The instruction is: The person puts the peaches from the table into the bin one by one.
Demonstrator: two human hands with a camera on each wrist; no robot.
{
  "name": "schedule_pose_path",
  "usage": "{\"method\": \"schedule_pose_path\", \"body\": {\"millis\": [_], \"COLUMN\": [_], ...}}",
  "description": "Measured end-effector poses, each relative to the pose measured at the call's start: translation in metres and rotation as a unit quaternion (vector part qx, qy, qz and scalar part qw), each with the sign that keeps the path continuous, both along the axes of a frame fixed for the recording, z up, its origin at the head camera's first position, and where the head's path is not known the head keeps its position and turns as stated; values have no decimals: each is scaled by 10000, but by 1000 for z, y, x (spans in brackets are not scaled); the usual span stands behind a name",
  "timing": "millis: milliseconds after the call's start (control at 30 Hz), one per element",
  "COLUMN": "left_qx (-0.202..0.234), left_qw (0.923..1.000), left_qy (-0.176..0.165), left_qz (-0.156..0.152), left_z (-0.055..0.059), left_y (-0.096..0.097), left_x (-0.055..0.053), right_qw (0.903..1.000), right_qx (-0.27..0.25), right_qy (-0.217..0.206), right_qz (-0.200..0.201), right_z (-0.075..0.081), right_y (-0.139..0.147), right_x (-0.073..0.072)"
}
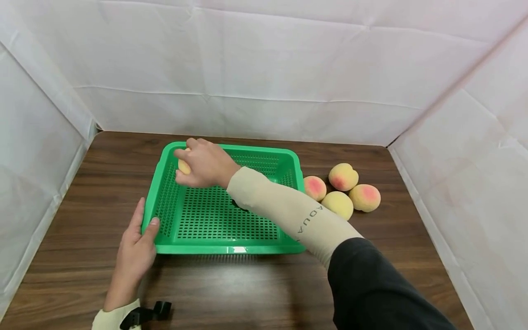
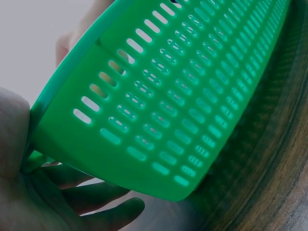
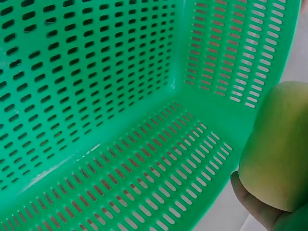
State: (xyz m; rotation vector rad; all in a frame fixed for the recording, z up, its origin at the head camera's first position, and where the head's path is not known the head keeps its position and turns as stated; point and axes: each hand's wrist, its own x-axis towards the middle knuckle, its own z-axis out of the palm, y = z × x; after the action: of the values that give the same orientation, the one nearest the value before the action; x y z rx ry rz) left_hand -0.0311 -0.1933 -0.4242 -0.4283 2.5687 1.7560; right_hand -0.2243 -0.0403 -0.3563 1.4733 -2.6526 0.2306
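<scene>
A green plastic basket (image 1: pixel 227 250) with slotted walls and floor sits on the wooden table. My left hand (image 1: pixel 136 250) grips its left rim near the front corner, thumb on top; in the left wrist view the fingers (image 2: pixel 103 195) reach along the outer wall. Over the basket's back left corner, my right hand (image 1: pixel 206 164) holds a yellow peach (image 1: pixel 184 167), partly hidden by the fingers. The right wrist view shows this peach (image 3: pixel 276 149) near the rim, with a fingertip under it. Beneath the right hand, the visible basket floor holds no fruit.
Right of the basket several peaches lie grouped: one (image 1: pixel 315 188) beside the basket wall, a yellow one (image 1: pixel 338 205) by my sleeve, and two blushed ones (image 1: pixel 343 177) farther out. White sheet walls (image 1: pixel 264 68) enclose the table (image 1: pixel 231 288) at the back and sides.
</scene>
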Motion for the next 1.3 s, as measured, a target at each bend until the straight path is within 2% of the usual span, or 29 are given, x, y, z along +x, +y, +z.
{"method": "schedule_pose_path", "body": {"millis": [500,1000,1300], "left_qx": [90,-25,-39], "left_qw": [9999,9997,9999], "left_qy": [18,195,97], "left_qz": [81,160,121], "left_z": [1,4,4], "left_y": [2,2,2], "left_x": [1,3,4], "right_qw": [9999,9989,9976], "right_qx": [135,435,658], "right_qy": [-23,-160,-194], "right_qz": [-59,-52,-53], "right_z": [-18,-31,-43], "right_y": [0,-5,-7], "right_x": [-1,0,-1]}}
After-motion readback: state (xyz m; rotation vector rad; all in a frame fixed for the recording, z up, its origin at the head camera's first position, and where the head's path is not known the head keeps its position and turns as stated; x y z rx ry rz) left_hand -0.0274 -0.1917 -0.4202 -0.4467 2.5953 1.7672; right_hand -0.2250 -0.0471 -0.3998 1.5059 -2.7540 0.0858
